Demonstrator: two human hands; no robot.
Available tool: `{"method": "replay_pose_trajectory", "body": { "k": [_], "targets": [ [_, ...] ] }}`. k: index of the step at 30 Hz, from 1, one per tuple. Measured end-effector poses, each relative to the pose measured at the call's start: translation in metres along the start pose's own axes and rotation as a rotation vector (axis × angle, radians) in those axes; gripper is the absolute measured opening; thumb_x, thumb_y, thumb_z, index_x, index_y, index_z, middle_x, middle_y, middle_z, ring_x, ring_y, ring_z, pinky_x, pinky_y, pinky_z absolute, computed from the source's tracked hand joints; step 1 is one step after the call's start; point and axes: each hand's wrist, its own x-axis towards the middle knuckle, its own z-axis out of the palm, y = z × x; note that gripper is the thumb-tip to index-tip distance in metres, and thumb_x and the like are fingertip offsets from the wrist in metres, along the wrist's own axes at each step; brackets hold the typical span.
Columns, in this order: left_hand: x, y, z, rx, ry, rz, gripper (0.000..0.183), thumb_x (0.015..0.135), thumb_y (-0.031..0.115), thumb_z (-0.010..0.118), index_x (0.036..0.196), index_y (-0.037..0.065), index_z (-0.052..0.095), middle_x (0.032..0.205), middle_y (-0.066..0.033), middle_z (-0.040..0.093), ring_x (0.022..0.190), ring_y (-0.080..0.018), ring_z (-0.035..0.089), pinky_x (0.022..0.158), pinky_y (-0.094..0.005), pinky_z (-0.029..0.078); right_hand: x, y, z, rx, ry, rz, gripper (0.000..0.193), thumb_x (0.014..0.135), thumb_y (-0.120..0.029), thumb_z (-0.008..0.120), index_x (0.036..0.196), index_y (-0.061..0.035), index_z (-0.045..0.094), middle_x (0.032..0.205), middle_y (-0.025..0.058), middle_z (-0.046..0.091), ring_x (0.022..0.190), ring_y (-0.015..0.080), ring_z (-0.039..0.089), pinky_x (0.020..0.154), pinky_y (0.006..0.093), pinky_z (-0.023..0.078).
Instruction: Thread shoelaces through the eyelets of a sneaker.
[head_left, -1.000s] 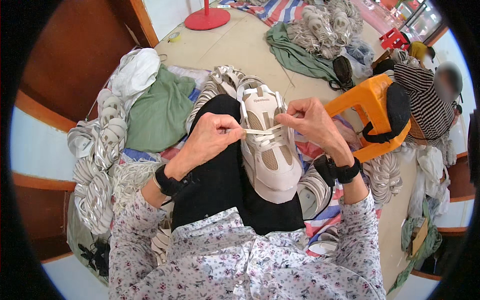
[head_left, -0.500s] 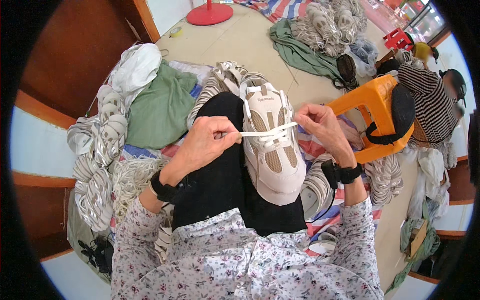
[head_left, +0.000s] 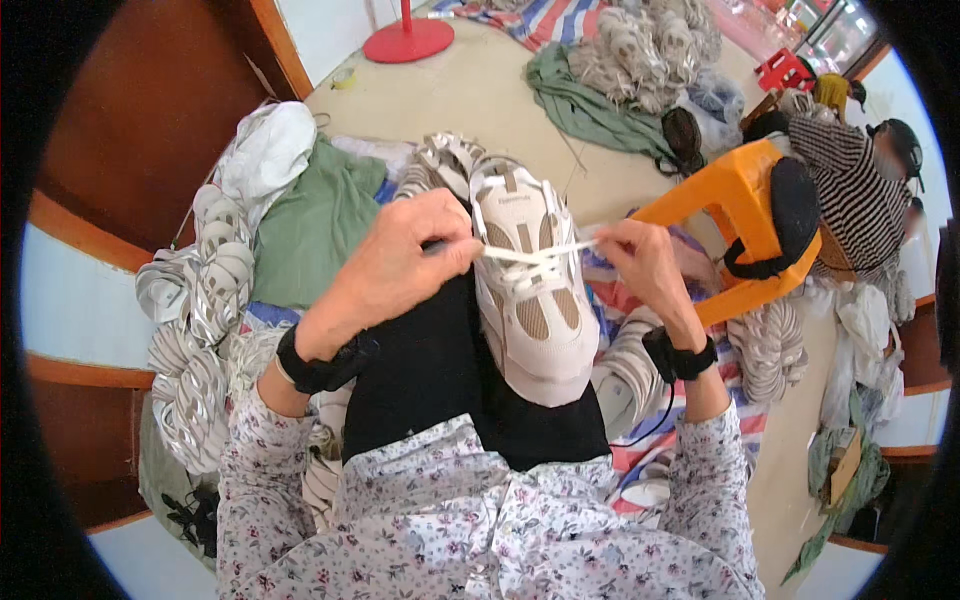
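Note:
A beige and white sneaker upper [head_left: 545, 345] rests on my black-clad lap, toe toward me. White shoelaces [head_left: 520, 257] cross its front and stretch out to both sides. My left hand [head_left: 420, 250] pinches one lace end at the shoe's left edge. On the other side, my right hand [head_left: 640, 262] pinches the opposite end between thumb and fingers, a little off the shoe. The laces look taut between the two hands. Dark bands circle both my wrists.
An orange plastic stool [head_left: 735, 225] stands at the right, a black pad on it. Stacked shoe uppers [head_left: 200, 375] lie at the left beside a green cloth [head_left: 315, 225]. More uppers [head_left: 650, 50] are heaped far back. A person in a striped top [head_left: 845, 185] sits at far right.
My left hand has risen slightly and turned, its back now more toward the camera. The laces have pulled from a nearly flat line into a shallow cross over the shoe.

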Motion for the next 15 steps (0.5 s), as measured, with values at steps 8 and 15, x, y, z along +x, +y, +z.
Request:
{"method": "replay_pose_trajectory", "body": {
  "k": [8,15],
  "targets": [
    [-0.026,-0.017,-0.017,-0.353,-0.049,-0.528,0.027,0.099,0.018,0.057,0.077,0.004,0.061,0.075,0.0004,0.059,0.062,-0.0040,0.052,0.055,-0.0188,0.039,0.001,0.010,0.019,0.667,0.034,0.617,0.016,0.093,-0.004,0.054,0.103,0.0033,0.065,0.077,0.0045,0.068,0.061,0.0096,0.062,0.057,0.0239,0.054],
    [-0.021,-0.005,-0.069,-0.523,-0.017,-0.557,0.026,0.101,0.024,0.053,0.080,0.009,0.056,0.068,0.0030,0.055,0.054,-0.0013,0.042,0.050,-0.0185,0.035,-0.010,-0.046,0.006,0.405,0.105,0.335,0.013,0.091,-0.003,0.060,0.100,0.0030,0.067,0.083,0.0054,0.069,0.064,0.0096,0.063,0.056,0.0220,0.051]
  ]
}}
